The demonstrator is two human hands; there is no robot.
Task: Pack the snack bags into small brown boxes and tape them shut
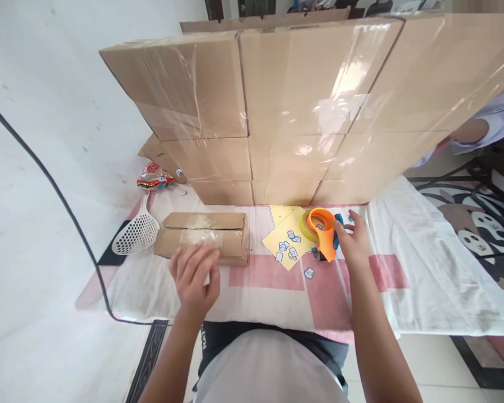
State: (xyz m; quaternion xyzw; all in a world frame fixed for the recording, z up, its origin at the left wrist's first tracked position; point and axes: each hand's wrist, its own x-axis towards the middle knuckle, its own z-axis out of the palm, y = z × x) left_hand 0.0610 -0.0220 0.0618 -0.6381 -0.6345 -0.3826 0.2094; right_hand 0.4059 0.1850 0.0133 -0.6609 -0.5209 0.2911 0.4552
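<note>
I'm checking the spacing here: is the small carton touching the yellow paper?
Apart: the head view shows a strip of tablecloth between the small carton and the yellow paper.

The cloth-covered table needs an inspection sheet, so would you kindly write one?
Surface: pink-and-white cloth, wrinkled at right.
Job's things: small carton, clear tape on top; orange tape dispenser.
Clutter: stickers on and beside yellow paper; white strainer; packet.
Hands: left hand open over small carton, right hand open beside dispenser; contact unclear.
Cables: black cable at left, reaching the cloth's front edge.
Surroundings: stacked cartons behind; another person's sleeve at right.
</note>
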